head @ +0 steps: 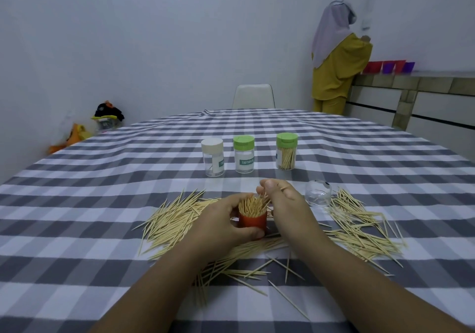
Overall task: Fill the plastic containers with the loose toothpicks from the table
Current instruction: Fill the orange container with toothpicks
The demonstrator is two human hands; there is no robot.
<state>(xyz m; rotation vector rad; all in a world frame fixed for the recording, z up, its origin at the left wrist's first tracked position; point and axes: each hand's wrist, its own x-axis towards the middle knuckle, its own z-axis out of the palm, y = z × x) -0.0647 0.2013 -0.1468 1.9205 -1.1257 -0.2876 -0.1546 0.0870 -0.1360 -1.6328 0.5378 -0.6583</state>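
My left hand point(221, 221) is curled round the orange cap-like container point(252, 221), thumb across its near side, holding it upright on the checked tablecloth point(102, 204). My right hand point(280, 200) pinches a small bunch of toothpicks at the container's mouth, thumb and fingertips closed on them just above the bundle point(253, 205) already standing inside. So I judge this to be the filling step: feeding picks, points up, into a holder that looks nearly packed. Next I would have to ease the pinch so the picks drop in straight, then reach for more without tipping the holder. Loose toothpicks point(174, 219) lie in heaps to the left, to the right point(359, 227) and toward me between my forearms, so much is left. A clear body point(318, 194) lies on its side just right of my right hand, perhaps the mate of the orange piece. Farther back stand three jars: a white-capped one point(212, 156) nearly empty, a green-capped one point(244, 154) whose label reads "TOOTHPICK", cut off at the edge, and a green-capped one point(286, 151) full of picks.
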